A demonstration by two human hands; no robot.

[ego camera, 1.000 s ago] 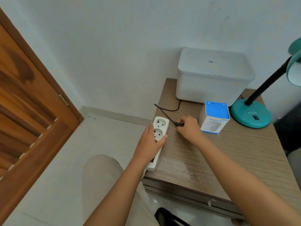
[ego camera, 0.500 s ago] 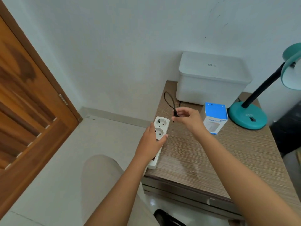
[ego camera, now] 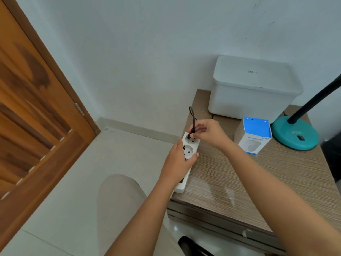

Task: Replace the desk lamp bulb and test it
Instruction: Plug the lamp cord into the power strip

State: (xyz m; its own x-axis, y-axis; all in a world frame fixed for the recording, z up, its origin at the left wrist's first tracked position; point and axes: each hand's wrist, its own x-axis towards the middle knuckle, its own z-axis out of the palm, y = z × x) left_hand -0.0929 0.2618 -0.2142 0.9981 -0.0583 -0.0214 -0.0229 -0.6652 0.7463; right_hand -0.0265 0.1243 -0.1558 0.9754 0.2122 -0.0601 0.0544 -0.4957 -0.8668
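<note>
A white power strip (ego camera: 190, 150) lies along the left edge of the wooden desk (ego camera: 258, 178). My left hand (ego camera: 180, 163) grips the strip's middle from the left. My right hand (ego camera: 207, 133) pinches the black plug (ego camera: 190, 134) of the lamp's cord (ego camera: 192, 115), and the plug's tip sits at the strip's far socket. The cord loops up behind my fingers. The teal lamp base (ego camera: 295, 133) with its black neck (ego camera: 313, 100) stands at the right; the lamp head is out of frame.
A white lidded box (ego camera: 252, 89) stands against the wall at the back of the desk. A blue and white humidifier carton (ego camera: 255, 135) sits between my right hand and the lamp base. A wooden door (ego camera: 36, 117) is at the left, over pale floor tiles.
My right hand lifted the plug off the desk, carried it left and brought it down to the strip's far socket. The left hand kept its hold on the strip.
</note>
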